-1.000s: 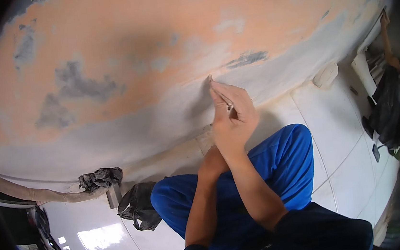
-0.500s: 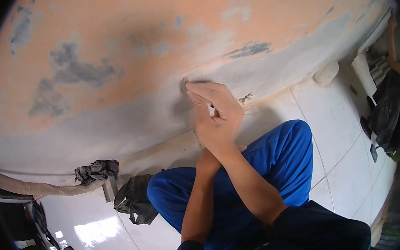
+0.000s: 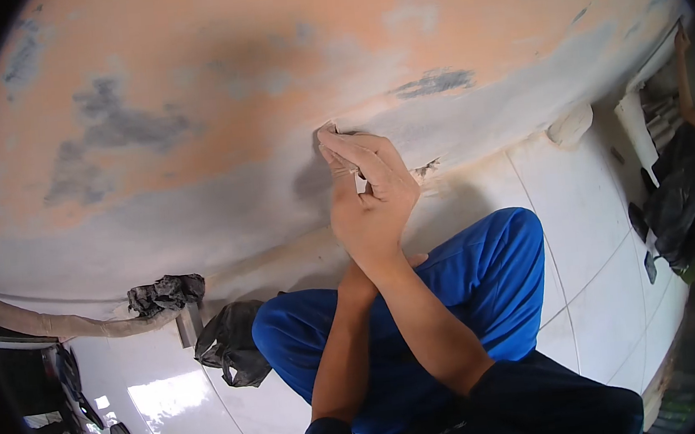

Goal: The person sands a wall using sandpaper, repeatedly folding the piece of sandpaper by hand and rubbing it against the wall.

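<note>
My right hand point(image 3: 372, 194) is raised against the lower part of a curved surface point(image 3: 249, 155) with orange, pale grey and dark grey patches. Its fingers and thumb are pinched together at the surface, around something small and pale that I cannot make out. Dust whitens the fingers. Beneath the right wrist my left hand point(image 3: 358, 284) crosses behind, near my blue trousers point(image 3: 499, 273). Most of its fingers are hidden, so what it holds does not show.
A black crumpled cloth point(image 3: 167, 294) and a black plastic bag point(image 3: 234, 343) are at the lower left, by a beige tube-like edge point(image 3: 94, 327). White tiles point(image 3: 592, 277) cover the floor. At the far right, another person in dark clothes point(image 3: 680, 193) reaches up to the surface's edge.
My right hand has moved left along the surface and slightly up, its fingers now more bent. The left hand stays beneath the right wrist. The view has shifted slightly.
</note>
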